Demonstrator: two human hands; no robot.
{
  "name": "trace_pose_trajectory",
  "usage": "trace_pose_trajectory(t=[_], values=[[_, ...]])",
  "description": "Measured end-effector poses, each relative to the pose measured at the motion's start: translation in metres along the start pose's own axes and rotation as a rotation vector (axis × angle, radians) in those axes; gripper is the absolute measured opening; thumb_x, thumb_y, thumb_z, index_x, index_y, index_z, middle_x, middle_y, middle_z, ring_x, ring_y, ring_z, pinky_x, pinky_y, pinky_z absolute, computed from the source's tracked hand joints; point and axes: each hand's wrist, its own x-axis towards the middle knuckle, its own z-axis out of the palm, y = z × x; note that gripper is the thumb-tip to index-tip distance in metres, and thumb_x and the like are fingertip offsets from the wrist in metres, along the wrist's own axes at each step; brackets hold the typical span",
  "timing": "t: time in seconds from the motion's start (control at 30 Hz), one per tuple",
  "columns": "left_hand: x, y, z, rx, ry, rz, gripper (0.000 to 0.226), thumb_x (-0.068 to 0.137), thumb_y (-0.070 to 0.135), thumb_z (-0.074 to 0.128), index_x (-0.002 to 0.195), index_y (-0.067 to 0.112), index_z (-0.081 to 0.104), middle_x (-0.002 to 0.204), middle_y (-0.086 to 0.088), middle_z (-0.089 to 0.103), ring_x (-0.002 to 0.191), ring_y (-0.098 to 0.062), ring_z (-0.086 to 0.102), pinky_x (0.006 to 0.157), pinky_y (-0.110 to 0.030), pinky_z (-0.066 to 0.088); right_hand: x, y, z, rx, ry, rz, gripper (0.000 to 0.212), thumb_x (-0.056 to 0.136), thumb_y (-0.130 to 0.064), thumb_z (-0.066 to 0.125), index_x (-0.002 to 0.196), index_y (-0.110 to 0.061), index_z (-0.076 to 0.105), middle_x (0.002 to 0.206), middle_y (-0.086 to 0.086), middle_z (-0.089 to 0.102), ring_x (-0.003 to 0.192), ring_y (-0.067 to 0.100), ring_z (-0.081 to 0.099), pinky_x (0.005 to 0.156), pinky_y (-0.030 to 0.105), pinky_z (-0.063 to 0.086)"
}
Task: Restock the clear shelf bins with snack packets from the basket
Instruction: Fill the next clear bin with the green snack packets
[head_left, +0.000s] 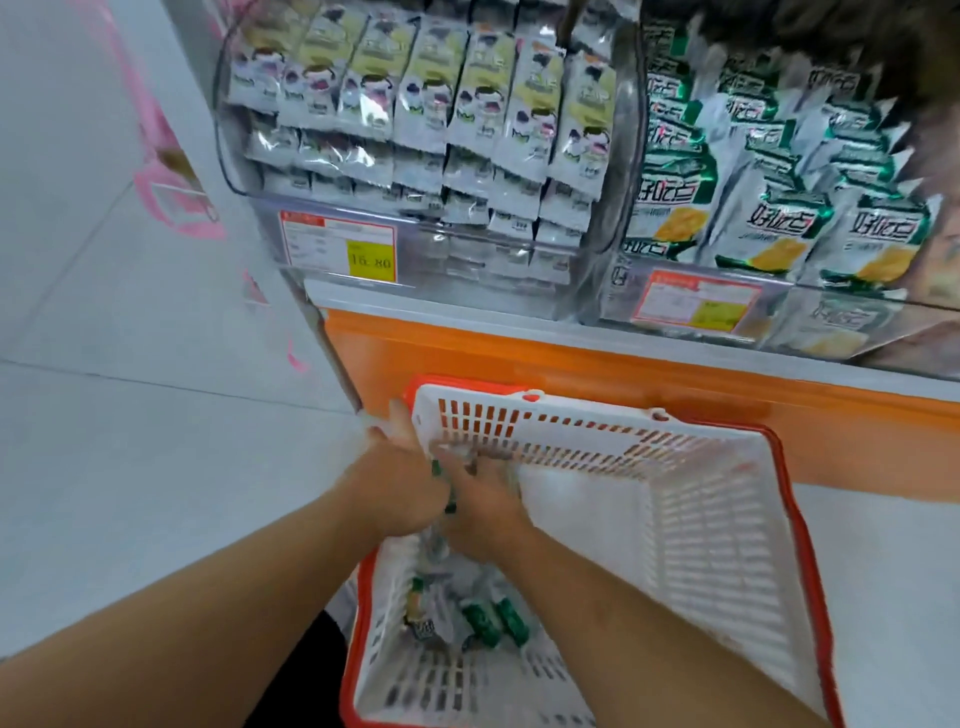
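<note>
Gathering packets inside the basket.
The left hand (400, 478) and right hand (485, 506) meet and grip a bunch of snack packets (447, 486) together in the basket (701, 519); more lie below the grip. Next, I judge: lift them to the right bin (779, 171) above.

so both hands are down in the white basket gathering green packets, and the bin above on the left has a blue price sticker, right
Nearly. The head view shows both the left hand and right hand in the white basket among green packets, but the left bin carries a yellow price sticker, not blue.
</note>
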Motion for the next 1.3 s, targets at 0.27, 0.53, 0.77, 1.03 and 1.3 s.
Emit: trace_pose_trajectory(t=[0.27, 0.53, 0.77, 1.03, 1.3], values=[[0.016, -0.004, 0.009, -0.06, -0.043, -0.031, 0.092, 0.087, 0.06, 0.056, 0.153, 0.032, -0.002, 0.154, -0.019, 0.024, 0.123, -0.039, 0.055, 0.089, -0.041, 0.054, 0.012, -0.003, 0.003, 0.046, 0.142, 0.166, 0.067, 0.103, -0.036, 0.054, 0.158, -0.025, 0.017, 0.161, 0.02, 0.033, 0.132, 0.04, 0.053, 0.102, 0.05, 0.052], [0.003, 0.0, -0.009, 0.008, -0.151, -0.071, 0.113, 0.078, 0.058, 0.064, 0.157, 0.028, -0.011, 0.161, -0.02, 0.015, 0.139, -0.044, 0.04, 0.11, -0.052, 0.043, -0.067, 0.006, -0.108, 0.547, -0.136, 0.122, 0.06, 0.088, -0.008, 0.073, 0.144, -0.022, 0.055, 0.108, -0.005, 0.058, 0.094, 0.015, 0.065, 0.078, 0.031, 0.061], [-0.055, 0.055, -0.067, 0.594, -0.187, 0.128, 0.033, 0.096, 0.026, 0.05, 0.125, 0.016, 0.061, 0.121, -0.005, 0.065, 0.113, -0.023, 0.063, 0.102, -0.041, 0.053, -0.146, 0.015, -0.228, 0.497, -0.075, -0.078, 0.061, 0.077, 0.006, 0.069, 0.112, -0.044, 0.071, 0.148, -0.008, 0.056, 0.131, 0.018, 0.058, 0.104, 0.058, 0.054], [-0.149, 0.157, -0.108, -0.882, -0.371, 0.458, 0.021, 0.095, 0.02, 0.073, 0.116, 0.015, 0.071, 0.1, -0.005, 0.078, 0.082, -0.015, 0.076, 0.083, -0.034, 0.063, -0.231, 0.038, -0.308, 0.575, 0.293, -0.245, 0.052, 0.08, -0.005, 0.088, 0.115, -0.034, 0.065, 0.123, -0.005, 0.071, 0.113, 0.025, 0.07, 0.095, 0.062, 0.056], [-0.143, 0.245, -0.132, -0.498, 0.153, 0.641, 0.031, 0.09, 0.024, 0.081, 0.116, 0.022, 0.063, 0.106, -0.004, 0.065, 0.083, -0.025, 0.074, 0.083, -0.045, 0.061, -0.264, 0.081, -0.37, 0.288, 0.6, -0.127, 0.104, 0.082, 0.005, 0.066, 0.164, -0.037, 0.017, 0.17, -0.016, 0.018, 0.152, 0.026, 0.034, 0.101, 0.047, 0.055]])
